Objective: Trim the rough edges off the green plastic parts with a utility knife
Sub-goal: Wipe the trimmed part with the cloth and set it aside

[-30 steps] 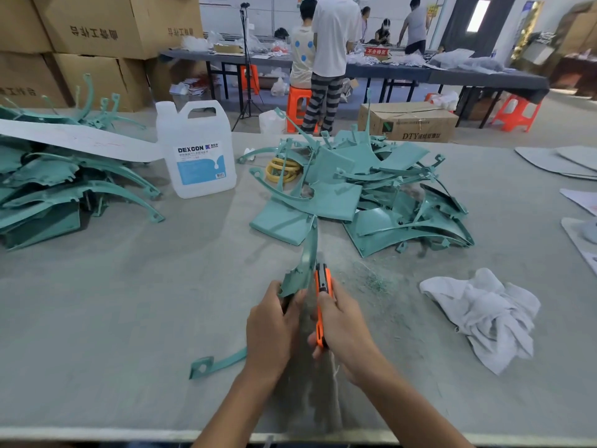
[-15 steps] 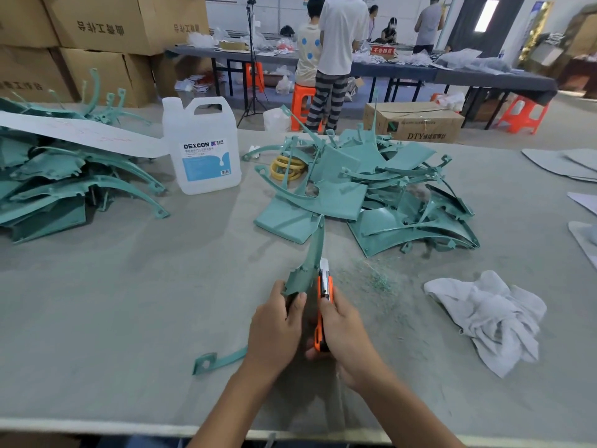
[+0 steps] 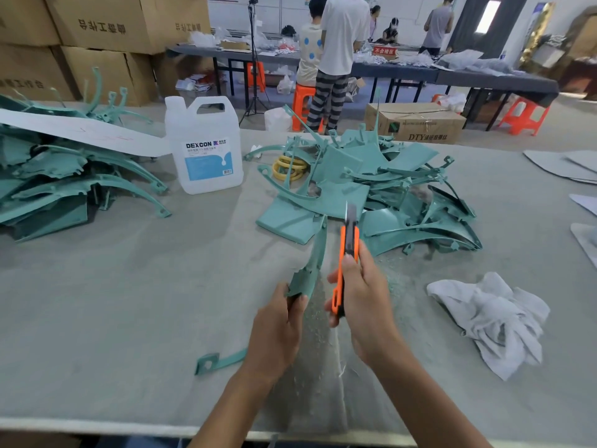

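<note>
Your grey felt-topped table (image 3: 129, 302) carries a heap of green parts (image 3: 371, 195) at twelve to one o'clock and a second heap (image 3: 64, 189) at ten, with a white DEXCON jug (image 3: 206, 147) at eleven between them. Yellow rings (image 3: 289, 168) touch the middle heap's left edge. A crumpled white rag (image 3: 491, 318) lies at three and grey sheets (image 3: 568, 166) at two.

— What's on the bench (image 3: 113, 302)?
— A white jug (image 3: 206, 147) at eleven o'clock, yellow rings (image 3: 288, 168) at twelve, a crumpled grey rag (image 3: 491, 321) at three.
— And beyond it?
— Stacked cartons (image 3: 97, 37) at ten, a cardboard box (image 3: 416, 124) at one, orange stools (image 3: 520, 119) nearby.
</note>
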Action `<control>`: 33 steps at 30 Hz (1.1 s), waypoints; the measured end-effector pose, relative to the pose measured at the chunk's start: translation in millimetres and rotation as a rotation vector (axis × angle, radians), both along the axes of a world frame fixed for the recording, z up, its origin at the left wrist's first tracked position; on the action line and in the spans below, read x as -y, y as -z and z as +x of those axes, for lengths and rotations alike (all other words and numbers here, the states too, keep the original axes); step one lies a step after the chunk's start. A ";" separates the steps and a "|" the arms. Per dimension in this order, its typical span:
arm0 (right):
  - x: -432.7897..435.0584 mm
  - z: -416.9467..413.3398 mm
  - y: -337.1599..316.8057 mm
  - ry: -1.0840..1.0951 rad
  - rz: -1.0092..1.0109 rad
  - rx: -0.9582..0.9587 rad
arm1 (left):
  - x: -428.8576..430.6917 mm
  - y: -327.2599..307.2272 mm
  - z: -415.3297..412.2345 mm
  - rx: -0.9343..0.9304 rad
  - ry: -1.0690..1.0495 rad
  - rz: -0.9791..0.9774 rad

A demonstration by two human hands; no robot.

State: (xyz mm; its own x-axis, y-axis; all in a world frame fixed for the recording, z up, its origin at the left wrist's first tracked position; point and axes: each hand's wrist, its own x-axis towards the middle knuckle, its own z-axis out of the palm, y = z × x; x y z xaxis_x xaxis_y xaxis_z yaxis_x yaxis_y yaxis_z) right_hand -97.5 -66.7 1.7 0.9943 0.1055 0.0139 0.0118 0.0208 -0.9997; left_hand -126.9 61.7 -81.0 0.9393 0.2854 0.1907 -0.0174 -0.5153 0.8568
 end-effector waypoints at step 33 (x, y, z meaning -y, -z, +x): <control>204.5 30.9 50.0 0.497 -1.332 -0.079 | -12.2 -20.9 -2.8 0.044 -0.040 -0.116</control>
State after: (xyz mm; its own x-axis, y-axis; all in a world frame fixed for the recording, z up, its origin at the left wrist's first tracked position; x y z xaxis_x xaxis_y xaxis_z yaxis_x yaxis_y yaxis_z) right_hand -66.6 -271.3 -48.2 0.9247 -0.3591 0.1267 -0.3168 -0.9101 -0.2671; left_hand -129.7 73.9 -60.2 0.9181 0.3451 0.1949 -0.0377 -0.4136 0.9097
